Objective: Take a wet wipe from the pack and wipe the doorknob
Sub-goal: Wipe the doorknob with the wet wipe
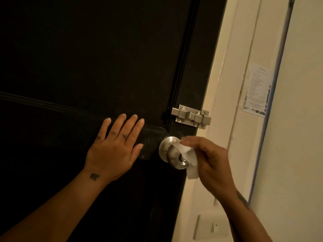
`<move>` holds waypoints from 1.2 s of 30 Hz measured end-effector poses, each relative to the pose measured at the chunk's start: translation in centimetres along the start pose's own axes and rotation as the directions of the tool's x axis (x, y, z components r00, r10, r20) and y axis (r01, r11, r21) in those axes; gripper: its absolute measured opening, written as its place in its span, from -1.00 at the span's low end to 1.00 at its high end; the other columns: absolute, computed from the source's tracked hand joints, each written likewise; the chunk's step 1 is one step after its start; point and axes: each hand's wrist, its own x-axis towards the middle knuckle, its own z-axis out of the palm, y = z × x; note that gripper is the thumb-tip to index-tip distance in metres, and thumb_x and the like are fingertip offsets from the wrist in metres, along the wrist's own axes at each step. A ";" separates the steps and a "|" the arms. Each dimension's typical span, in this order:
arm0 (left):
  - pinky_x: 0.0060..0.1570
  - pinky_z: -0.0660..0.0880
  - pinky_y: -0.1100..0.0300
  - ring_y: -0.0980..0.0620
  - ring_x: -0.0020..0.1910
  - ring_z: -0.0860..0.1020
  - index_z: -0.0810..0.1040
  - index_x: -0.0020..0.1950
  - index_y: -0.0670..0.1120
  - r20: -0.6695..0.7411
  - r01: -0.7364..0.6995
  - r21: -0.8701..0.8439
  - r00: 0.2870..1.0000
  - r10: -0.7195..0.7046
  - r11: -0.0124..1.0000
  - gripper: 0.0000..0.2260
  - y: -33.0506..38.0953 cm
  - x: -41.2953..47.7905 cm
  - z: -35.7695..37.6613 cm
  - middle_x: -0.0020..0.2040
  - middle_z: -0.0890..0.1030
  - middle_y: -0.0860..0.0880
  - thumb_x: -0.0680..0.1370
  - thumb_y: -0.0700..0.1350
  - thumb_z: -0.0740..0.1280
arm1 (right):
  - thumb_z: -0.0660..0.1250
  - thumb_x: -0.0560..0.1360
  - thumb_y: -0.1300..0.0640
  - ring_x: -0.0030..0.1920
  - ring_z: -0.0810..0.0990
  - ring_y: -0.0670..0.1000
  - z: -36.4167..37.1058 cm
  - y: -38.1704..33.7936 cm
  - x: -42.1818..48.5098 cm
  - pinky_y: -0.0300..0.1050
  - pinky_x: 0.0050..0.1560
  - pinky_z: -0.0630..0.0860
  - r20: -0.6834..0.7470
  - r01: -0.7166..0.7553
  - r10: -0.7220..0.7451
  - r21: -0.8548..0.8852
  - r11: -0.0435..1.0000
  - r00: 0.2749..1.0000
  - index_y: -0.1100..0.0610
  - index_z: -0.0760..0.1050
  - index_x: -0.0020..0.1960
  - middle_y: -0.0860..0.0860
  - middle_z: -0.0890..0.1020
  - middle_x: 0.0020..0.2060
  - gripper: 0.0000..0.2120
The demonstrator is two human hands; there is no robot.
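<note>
A round brushed-metal doorknob [172,155] sticks out of a black door [87,58] near its right edge. My right hand [212,165] holds a white wet wipe [189,158] and presses it against the knob's right side; part of the wipe hangs below the knob. My left hand [115,145] lies flat on the door just left of the knob, fingers spread and holding nothing. The wipe pack is not in view.
A metal slide bolt [191,116] is fixed above the knob at the door's edge. To the right is a cream door frame and wall with a printed paper notice [257,89] and a wall switch plate [208,227] low down.
</note>
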 end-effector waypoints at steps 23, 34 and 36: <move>0.32 0.15 -0.10 -0.13 0.35 0.29 0.23 0.44 -0.11 -0.062 -0.005 -0.012 0.998 0.004 1.000 -0.49 0.0 -0.2 0.1 0.37 0.44 -0.15 0.55 0.09 0.02 | 0.30 0.41 0.41 -0.02 0.60 -0.11 -1.4 -0.2 0.2 -0.34 -0.07 0.53 -0.177 -0.184 0.212 0.159 0.970 0.961 -0.09 0.49 0.01 -0.26 0.64 -0.12 -0.59; 0.31 0.15 -0.10 -0.14 0.34 0.29 0.28 0.43 -0.12 -0.083 -0.013 -0.028 0.997 0.010 1.000 -0.49 0.0 -0.1 0.2 0.35 0.45 -0.17 0.53 0.08 0.04 | 0.26 0.37 0.01 -0.05 0.55 -0.06 -0.3 0.7 -0.3 -0.27 -0.04 0.49 0.024 -0.270 0.273 0.244 0.931 0.962 -0.01 0.60 -0.11 0.00 0.58 -0.10 -0.81; 0.30 0.15 -0.11 -0.15 0.33 0.29 0.28 0.42 -0.12 -0.095 -0.011 -0.030 0.995 0.008 0.999 -0.49 0.0 -0.1 0.2 0.35 0.45 -0.18 0.53 0.08 0.04 | 0.21 0.39 -0.01 0.00 0.54 -0.08 -0.3 1.1 -0.8 -0.29 -0.01 0.49 0.010 -0.229 0.232 0.210 0.951 0.973 0.03 0.59 -0.05 -0.04 0.58 -0.06 -0.76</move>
